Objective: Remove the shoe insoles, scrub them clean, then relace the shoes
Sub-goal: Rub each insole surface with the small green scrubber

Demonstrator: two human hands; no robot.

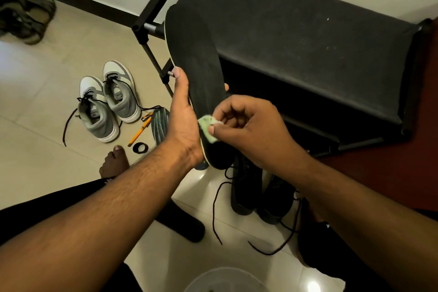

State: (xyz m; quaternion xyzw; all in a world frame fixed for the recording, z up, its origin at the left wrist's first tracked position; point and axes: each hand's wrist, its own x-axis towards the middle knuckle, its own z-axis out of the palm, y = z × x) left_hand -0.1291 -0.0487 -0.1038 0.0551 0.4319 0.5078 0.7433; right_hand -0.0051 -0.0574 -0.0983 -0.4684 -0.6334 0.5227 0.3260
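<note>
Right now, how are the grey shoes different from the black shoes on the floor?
The grey shoes are grey and white; the black shoes are all dark. The grey shoes stand to the left, in the open; the black shoes sit under the hands, partly hidden. Both pairs stand side by side on the floor with loose dark laces.

We see our own left hand (182,123) and right hand (246,125) bare, with no rings, watch or bands at the wrists. Behind the fingers (178,73), both forearms are uncovered and hairy, no sleeves reaching into view. Below the forearms, black trousers (47,211) cover our legs. Left of the fingers and lower down, one foot (113,161) is bare, without sock or shoe.
</note>
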